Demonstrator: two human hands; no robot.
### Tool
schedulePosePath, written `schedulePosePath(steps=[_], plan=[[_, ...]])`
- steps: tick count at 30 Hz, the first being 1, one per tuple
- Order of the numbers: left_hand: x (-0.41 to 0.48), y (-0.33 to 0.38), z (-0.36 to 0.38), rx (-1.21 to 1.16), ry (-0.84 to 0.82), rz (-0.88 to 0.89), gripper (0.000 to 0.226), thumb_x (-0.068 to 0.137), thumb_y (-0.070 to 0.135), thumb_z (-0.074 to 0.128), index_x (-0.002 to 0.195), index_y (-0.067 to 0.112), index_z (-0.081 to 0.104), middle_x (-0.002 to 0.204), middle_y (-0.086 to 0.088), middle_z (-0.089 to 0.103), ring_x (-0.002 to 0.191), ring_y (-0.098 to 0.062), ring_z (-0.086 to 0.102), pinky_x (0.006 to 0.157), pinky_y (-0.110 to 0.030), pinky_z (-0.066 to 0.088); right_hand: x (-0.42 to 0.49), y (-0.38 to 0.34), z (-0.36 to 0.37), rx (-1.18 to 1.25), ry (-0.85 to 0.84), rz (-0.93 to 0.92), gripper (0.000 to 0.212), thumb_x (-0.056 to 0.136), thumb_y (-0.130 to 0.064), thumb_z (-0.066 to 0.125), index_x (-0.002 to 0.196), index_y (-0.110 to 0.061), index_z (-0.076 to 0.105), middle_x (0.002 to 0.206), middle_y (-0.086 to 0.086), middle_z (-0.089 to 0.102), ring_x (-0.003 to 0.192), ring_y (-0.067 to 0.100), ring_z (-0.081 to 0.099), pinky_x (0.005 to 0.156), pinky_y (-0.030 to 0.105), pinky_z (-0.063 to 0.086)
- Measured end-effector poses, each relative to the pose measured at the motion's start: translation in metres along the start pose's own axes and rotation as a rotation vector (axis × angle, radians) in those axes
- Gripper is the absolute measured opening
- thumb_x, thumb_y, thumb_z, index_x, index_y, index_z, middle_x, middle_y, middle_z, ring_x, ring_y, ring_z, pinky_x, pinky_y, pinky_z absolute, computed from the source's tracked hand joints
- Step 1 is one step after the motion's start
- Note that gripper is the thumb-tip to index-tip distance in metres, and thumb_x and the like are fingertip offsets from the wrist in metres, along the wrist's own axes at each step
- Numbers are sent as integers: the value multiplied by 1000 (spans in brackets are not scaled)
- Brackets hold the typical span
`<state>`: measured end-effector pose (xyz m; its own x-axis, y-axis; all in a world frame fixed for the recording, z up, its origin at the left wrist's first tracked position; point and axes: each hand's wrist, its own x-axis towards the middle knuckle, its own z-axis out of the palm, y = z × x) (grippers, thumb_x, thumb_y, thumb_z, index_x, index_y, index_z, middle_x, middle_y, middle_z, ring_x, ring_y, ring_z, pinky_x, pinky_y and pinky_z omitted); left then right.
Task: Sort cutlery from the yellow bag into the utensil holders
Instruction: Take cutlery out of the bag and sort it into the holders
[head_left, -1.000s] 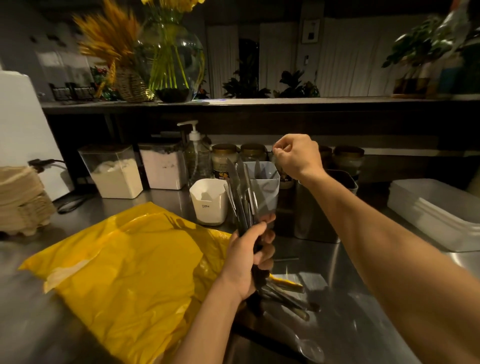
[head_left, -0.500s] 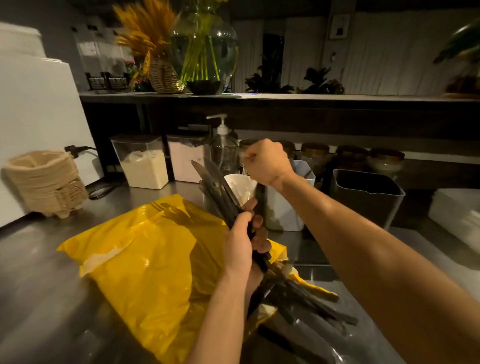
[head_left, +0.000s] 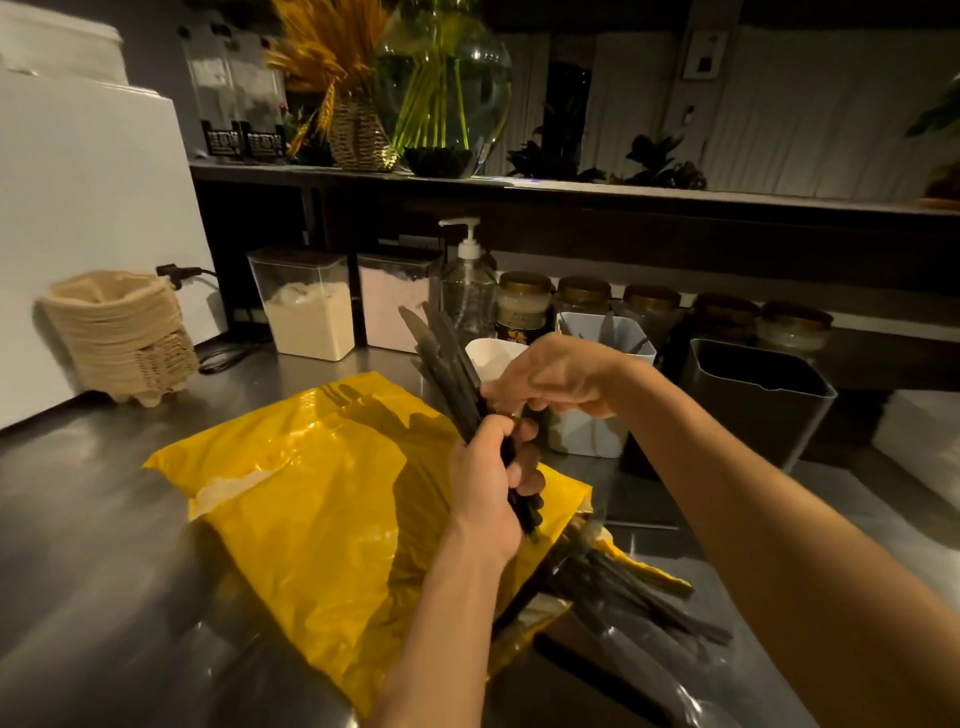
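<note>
The left hand (head_left: 485, 483) is raised over the yellow bag (head_left: 322, 499), its grip wrapped tightly round a bundle of dark knives (head_left: 441, 358). The blades fan up and away to the left, while the handle ends poke out below the fist. The right hand (head_left: 558, 376) reaches in from the right, just above the left fist. Its fingers are curled downward and its grip appears to pinch one piece of the bundle where the knives leave the fist; the light is dim and the exact piece cannot be made out.

The yellow bag lies flat on the steel desk (head_left: 104, 519), its open mouth turned toward the person. More dark cutlery (head_left: 639, 597) spills from that mouth onto the desk, under the right forearm.

Three utensil holders stand in a row behind the hands. The white holder (head_left: 491, 356) is partly hidden by the bundle. The pale grey holder (head_left: 608, 338) beside it has a few pieces standing in it. The dark holder (head_left: 753, 400) is farthest right.

Further back, against the wall, stand two clear tubs of powder (head_left: 309, 312), a pump bottle (head_left: 467, 291) and a line of lidded jars (head_left: 522, 306). A stack of pulp trays (head_left: 122, 338) sits at the left of the desk.
</note>
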<state>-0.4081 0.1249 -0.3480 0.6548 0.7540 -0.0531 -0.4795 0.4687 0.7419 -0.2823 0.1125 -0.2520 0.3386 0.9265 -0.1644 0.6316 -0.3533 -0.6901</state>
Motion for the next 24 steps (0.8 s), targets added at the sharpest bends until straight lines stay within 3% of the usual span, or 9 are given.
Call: schedulePosePath(steps=[3, 6, 10, 12, 14, 16, 18, 20, 24], plan=[[-4, 1, 0, -18, -6, 12, 12, 98, 7, 49, 98, 8, 60, 69, -1, 62, 42, -7, 30, 41, -21, 24, -5, 13, -1, 147, 14, -119, 14, 89, -2, 70, 87, -10, 81, 74, 4, 73, 73, 29, 39, 57, 31, 25], [-4, 1, 2, 11, -4, 14, 12, 98, 7, 52, 96, 9, 64, 74, -6, 62, 43, -8, 32, 41, -20, 26, -12, 15, -2, 186, 45, -138, 16, 93, -6, 68, 89, -16, 80, 94, 16, 76, 72, 28, 46, 54, 29, 27], [3, -3, -1, 33, 49, -16, 26, 96, 8, 59, 119, -2, 55, 97, -14, 58, 41, -8, 33, 38, -21, 29, -16, 14, -3, 279, -115, -124, 8, 93, -10, 69, 95, -5, 76, 106, 29, 68, 93, 40, 67, 83, 42, 52], [6, -4, -1, 17, 83, -23, 31, 96, 8, 60, 125, -3, 53, 88, -14, 56, 42, -9, 33, 37, -22, 30, -17, 10, -3, 280, -119, -152, 12, 96, 3, 61, 98, 1, 72, 104, 28, 68, 88, 29, 73, 82, 38, 62], [9, -4, -1, -7, 152, -8, 30, 96, 8, 59, 125, -3, 55, 69, -9, 52, 43, -8, 32, 38, -21, 30, -18, 7, -1, 324, -37, -178, 15, 97, 8, 55, 101, 3, 69, 105, 24, 70, 88, 26, 74, 82, 39, 62], [15, -4, -2, -39, 241, 14, 25, 96, 10, 60, 120, 4, 61, 80, -7, 67, 45, -8, 33, 40, -21, 30, -12, 5, -1, 413, 161, -152, 12, 102, -2, 51, 107, -4, 62, 106, 15, 72, 90, 23, 75, 83, 39, 60], [19, -3, -5, -49, 291, 20, 22, 96, 14, 62, 117, 10, 65, 95, -6, 75, 48, -8, 34, 42, -21, 31, -1, 0, -2, 269, 393, -155, 9, 107, -16, 46, 109, -13, 55, 103, 11, 70, 82, 22, 73, 72, 33, 59], [22, -5, -6, 5, 305, 34, 22, 97, 20, 64, 116, 10, 66, 84, -4, 72, 48, -8, 36, 41, -21, 31, 14, -4, -5, -163, 538, -117, 12, 106, -17, 45, 107, -16, 57, 101, 7, 64, 85, 24, 65, 73, 37, 57], [26, -5, -5, 169, 263, 33, 40, 96, 42, 64, 113, 6, 65, 69, 0, 55, 44, -9, 40, 38, -23, 33, 42, -11, -7, -640, 518, 2, 18, 96, -6, 52, 104, -10, 68, 96, 10, 62, 85, 26, 57, 71, 35, 44]])
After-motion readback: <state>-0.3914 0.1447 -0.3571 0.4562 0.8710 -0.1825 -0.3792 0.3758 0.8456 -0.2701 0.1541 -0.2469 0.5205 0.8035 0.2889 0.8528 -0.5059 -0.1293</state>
